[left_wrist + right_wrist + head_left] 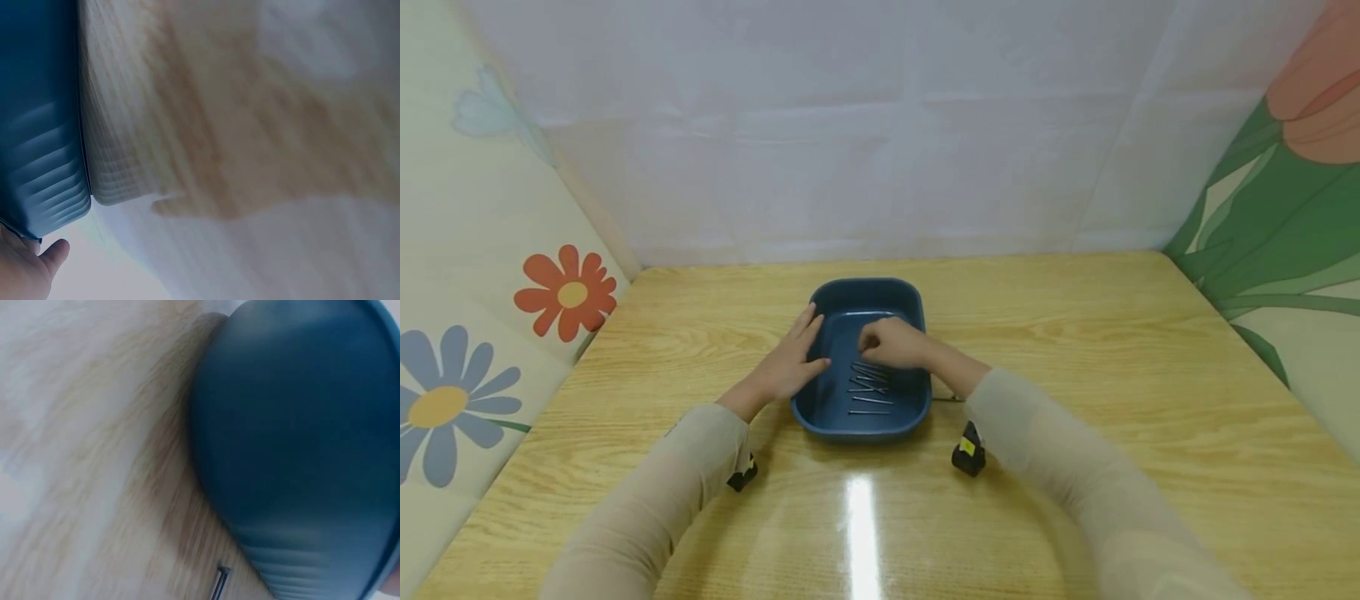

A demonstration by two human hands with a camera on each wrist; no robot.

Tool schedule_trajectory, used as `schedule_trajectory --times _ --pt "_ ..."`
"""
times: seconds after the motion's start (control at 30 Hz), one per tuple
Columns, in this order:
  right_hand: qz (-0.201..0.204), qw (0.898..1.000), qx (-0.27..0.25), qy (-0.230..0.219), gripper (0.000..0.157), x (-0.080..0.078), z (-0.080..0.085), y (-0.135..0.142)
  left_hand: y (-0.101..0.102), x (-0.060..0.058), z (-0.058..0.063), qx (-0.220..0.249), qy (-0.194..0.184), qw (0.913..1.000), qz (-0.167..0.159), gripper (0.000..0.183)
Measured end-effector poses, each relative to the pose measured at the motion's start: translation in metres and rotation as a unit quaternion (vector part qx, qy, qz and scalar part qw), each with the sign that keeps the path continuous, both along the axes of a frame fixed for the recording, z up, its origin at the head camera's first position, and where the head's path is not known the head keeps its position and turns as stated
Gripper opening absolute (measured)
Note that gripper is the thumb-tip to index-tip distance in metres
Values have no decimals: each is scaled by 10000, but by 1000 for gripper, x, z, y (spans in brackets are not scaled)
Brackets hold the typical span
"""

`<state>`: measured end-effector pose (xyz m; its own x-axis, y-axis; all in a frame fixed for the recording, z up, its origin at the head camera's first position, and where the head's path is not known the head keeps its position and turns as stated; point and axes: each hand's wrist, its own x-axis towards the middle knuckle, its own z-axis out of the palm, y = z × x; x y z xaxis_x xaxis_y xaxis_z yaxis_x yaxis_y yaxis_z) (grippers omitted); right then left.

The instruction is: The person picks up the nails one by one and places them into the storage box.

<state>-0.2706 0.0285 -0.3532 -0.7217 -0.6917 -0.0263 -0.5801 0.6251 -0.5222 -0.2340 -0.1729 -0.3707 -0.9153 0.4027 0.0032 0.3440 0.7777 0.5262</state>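
A dark blue rectangular basin (865,429) with rounded corners sits on the wooden table. Several thin metal nails (871,400) lie roughly side by side on its floor, some crossing. My left hand (786,362) rests on the basin's left rim, fingers spread and thumb over the inside. My right hand (895,342) reaches over the right rim, its fingers curled above the nails; I cannot tell whether they hold one. Another nail (220,581) lies on the table beside the basin in the right wrist view.
The wooden table (1075,333) extends around the basin, with a strip of glare in front. A pale sheet (880,150) hangs behind it. Flower-printed panels flank both sides. Black wrist devices (968,450) hang under both sleeves.
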Motion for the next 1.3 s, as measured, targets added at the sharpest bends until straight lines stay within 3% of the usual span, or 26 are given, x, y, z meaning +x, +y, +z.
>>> schedule_trajectory --times 0.47,0.77,0.97,1.3 --pt "-53 9942 -1003 -374 15 18 9 19 2 1 2 -52 53 10000 58 67" --pt "-415 9867 -1314 -864 20 27 15 36 4 2 3 -36 54 9999 100 67" --pt "-675 9768 -1621 -1223 22 30 14 50 4 2 3 -14 55 10000 67 66" --pt "-753 9596 -2189 -1599 22 35 16 71 4 1 0 57 129 9999 11 67"
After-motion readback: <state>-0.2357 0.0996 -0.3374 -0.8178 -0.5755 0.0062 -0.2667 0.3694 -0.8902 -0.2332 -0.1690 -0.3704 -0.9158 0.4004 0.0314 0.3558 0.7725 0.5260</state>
